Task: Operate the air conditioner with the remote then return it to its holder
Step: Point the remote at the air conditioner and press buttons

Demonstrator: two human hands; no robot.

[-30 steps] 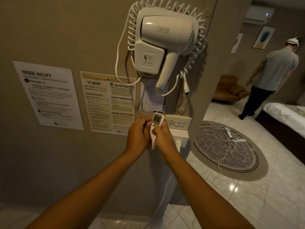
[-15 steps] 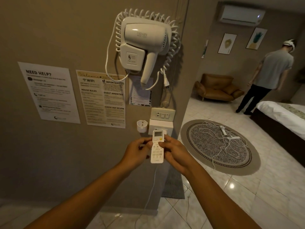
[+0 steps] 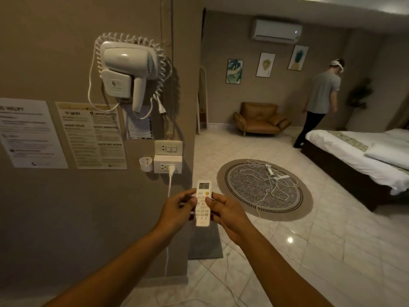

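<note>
A white remote [image 3: 203, 203] with a small screen and a yellow button is held upright in front of me, buttons facing me. My left hand [image 3: 177, 210] grips its left edge and my right hand [image 3: 225, 212] grips its right edge, thumb resting on the keys. The small white cup-shaped holder [image 3: 146, 163] hangs empty on the wall, above and left of the remote, beside the sockets. The white air conditioner [image 3: 276, 31] is mounted high on the far wall, a small light showing on its right end.
A wall-mounted hair dryer [image 3: 128, 69] with coiled cord hangs above paper notices [image 3: 93, 135]. A plug and cord run down from the socket box [image 3: 167, 164]. A round rug [image 3: 264, 189] with cables, a brown armchair [image 3: 261, 118], a bed [image 3: 358, 151] and a person [image 3: 321, 100] fill the room.
Both hands lifted the remote out of the wall holder and drew it down and toward me. My view turned right, bringing the air conditioner and room into sight.
</note>
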